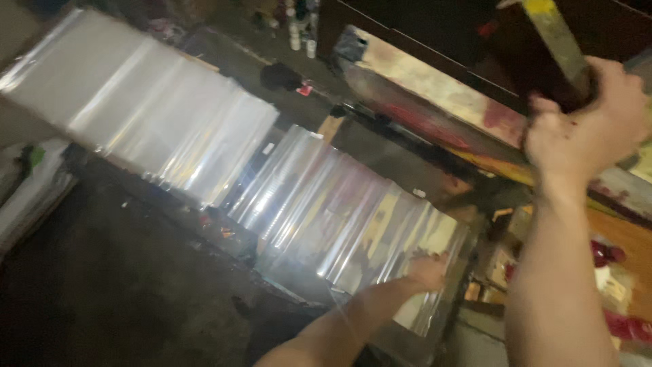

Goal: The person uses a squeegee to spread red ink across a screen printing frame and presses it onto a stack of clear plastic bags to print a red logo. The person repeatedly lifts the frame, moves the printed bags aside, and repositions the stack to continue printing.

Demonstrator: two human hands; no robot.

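Two hands | right hand (584,132) fingers wrapped around paint-stained wooden frame (435,102) (long axis upper left to lower right) | left hand (428,270) presses glossy clear plastic sheets (339,211); finger spread unclear.

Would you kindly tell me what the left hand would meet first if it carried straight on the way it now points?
The left hand already rests on the fanned row of clear plastic sheets; going on, it would slide further over them. Depth is unclear in this blurred view.

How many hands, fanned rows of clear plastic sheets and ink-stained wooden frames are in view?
Hands: 2, left hand and right hand
Fanned rows of clear plastic sheets: 2, far row and near row
Ink-stained wooden frame: 1
Total: 5
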